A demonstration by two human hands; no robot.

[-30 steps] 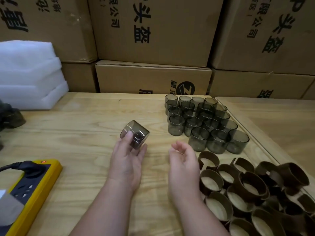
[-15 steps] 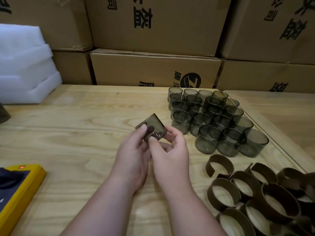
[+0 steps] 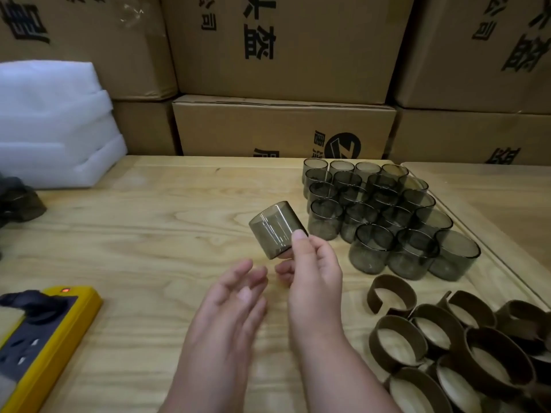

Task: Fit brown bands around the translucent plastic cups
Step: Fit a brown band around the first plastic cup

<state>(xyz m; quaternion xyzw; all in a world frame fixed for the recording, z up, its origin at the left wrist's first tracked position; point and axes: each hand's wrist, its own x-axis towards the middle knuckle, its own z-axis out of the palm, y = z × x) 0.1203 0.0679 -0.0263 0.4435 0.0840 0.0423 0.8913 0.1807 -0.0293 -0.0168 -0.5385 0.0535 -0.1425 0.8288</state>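
the cup (image 3: 275, 229) has passed to the right hand (image 3: 313, 274), fingers clamped on it; the left hand (image 3: 235, 296), at its 7 o'clock, has let go, fingers apart. a band (image 3: 390, 298) likely comes next.

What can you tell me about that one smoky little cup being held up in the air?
The held cup is a short, round cup of translucent grey-brown plastic, thin-walled, with pale glints along its side. It bears no brown band. It is lifted off the wooden table and tipped on a slant, not upright. The right hand pinches its near edge, thumb on the outer wall. The left hand hovers below, fingers relaxed, not touching it. It hangs just left of the cluster of like cups.
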